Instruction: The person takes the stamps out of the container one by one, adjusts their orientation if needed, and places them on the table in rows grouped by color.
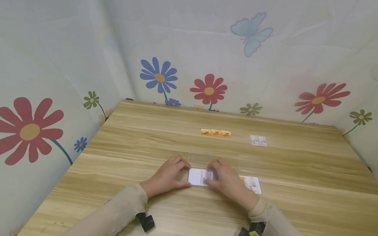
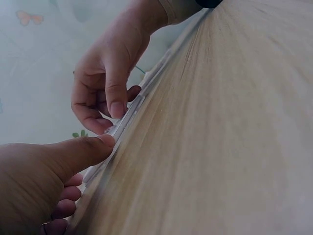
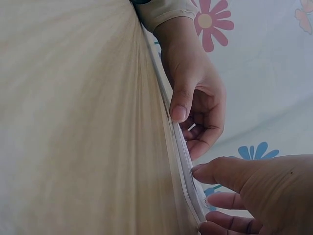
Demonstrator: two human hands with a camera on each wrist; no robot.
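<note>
A white card with rounded corners lies on the wooden table between the two hands. On its right part is a small pale printed picture. My left hand holds the card's left side, thumb at the near corner and forefinger at the far one. From the right, my right hand spans the card, its thumb over the print and its fingers at the far edge. Both wrist views show the card nearly edge-on, the thumbs at its near edge. Whether the print is loose cannot be told.
Beside the right hand lies another white card with orange and pale prints, partly hidden. Clear plastic rectangles lie beyond both cards. Farther back are three yellow pictures and two pale ones. A flowered cloth hangs behind the table.
</note>
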